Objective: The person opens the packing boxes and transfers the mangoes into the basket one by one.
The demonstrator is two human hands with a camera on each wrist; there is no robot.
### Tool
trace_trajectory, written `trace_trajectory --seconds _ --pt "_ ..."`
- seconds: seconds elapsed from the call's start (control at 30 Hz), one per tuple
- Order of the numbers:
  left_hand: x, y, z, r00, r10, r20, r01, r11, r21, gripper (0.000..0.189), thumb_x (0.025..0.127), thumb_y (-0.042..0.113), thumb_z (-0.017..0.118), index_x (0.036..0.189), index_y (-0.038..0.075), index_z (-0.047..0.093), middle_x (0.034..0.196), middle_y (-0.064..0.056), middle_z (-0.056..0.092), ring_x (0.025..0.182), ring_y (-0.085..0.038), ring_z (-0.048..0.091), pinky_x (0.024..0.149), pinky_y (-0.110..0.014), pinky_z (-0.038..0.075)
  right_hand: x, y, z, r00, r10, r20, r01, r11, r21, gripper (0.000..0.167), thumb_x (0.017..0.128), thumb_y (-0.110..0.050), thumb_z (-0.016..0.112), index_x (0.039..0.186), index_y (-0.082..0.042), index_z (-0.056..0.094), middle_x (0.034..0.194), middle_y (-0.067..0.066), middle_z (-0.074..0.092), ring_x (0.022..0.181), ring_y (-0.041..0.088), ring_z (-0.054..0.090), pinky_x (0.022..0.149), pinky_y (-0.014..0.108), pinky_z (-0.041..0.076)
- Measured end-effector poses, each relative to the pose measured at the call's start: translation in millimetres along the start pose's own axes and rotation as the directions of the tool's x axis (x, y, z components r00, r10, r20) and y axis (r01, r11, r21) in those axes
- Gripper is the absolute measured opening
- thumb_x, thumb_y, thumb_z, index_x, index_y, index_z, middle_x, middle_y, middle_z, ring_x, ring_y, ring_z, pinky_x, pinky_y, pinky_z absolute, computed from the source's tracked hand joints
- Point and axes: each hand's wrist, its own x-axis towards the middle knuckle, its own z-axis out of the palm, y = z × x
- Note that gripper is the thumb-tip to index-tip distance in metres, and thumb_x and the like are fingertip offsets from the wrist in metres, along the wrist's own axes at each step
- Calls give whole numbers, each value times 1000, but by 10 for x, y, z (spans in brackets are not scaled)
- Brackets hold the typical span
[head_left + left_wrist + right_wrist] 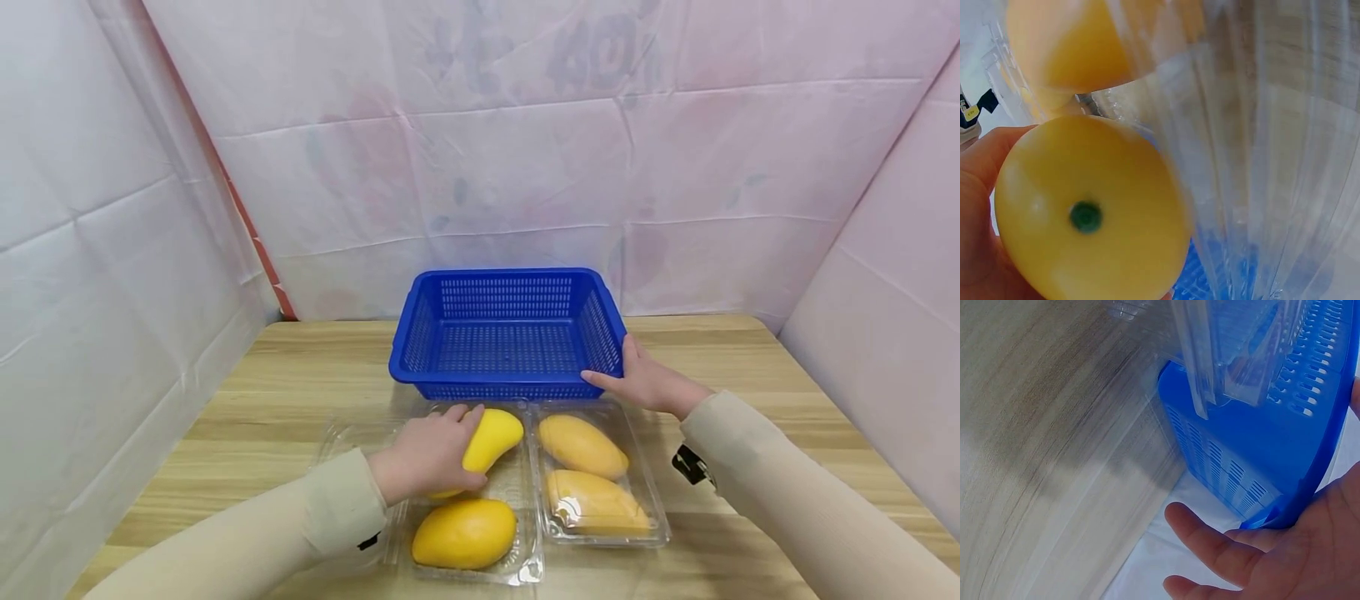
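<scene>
My left hand (431, 454) grips a bright yellow mango (491, 437) with a thumb and fingers around it. The left wrist view shows that mango's rounded end and green stem mark close up. It is over an open clear plastic clamshell box (534, 500), where a deeper yellow mango (465, 533) lies nearer me. Behind the box stands a blue perforated basket (487, 377) with nothing in it. At its front right corner, my right hand (645, 383) holds the rim, thumb at the front and fingers along the right side. Two of those fingers (1210, 547) stick out loosely in the right wrist view.
To the right of the open box, a second clear box (652, 500) has two mangoes (581, 446) under its plastic. The open box's lid (348, 437) spreads left beneath my forearm. White sheeting (525, 183) walls in the wooden table (322, 358) at the back and sides.
</scene>
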Motion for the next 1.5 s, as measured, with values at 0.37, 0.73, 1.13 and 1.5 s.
trace_trajectory --seconds 0.37,0.73,1.13,1.5 --pt "-74 -21 -59 999 37 -33 -37 999 -3 85 74 52 67 141 6 40 129 -11 51 99 -30 58 69 -39 51 17 11 -5 1000 14 12 -14 1000 1 117 85 -68 44 136 16 -21 142 40 -15 131 54 -2 104 61 8" --pt "-113 -19 -128 996 65 -66 -65 998 -2 83 75 48 68 141 7 40 131 -13 50 100 -30 58 69 -38 52 12 -10 -26 999 26 39 -27 999 22 117 85 -66 45 135 16 -21 142 39 -18 131 54 -5 104 61 6" --pt "-122 -29 -179 994 97 -59 -98 995 -13 80 75 43 68 141 8 40 132 -13 49 98 -29 58 64 -36 50 -6 -24 -41 998 38 59 -41 998 52 117 86 -65 47 134 14 -25 141 38 -21 130 53 -8 104 61 5" --pt "-122 -43 -229 990 132 -46 -133 991 -14 79 74 41 67 142 11 39 133 -11 48 94 -25 57 59 -31 47 -8 -20 -33 999 21 43 -23 999 40 118 85 -66 46 134 16 -23 141 40 -16 130 55 -4 104 61 7"
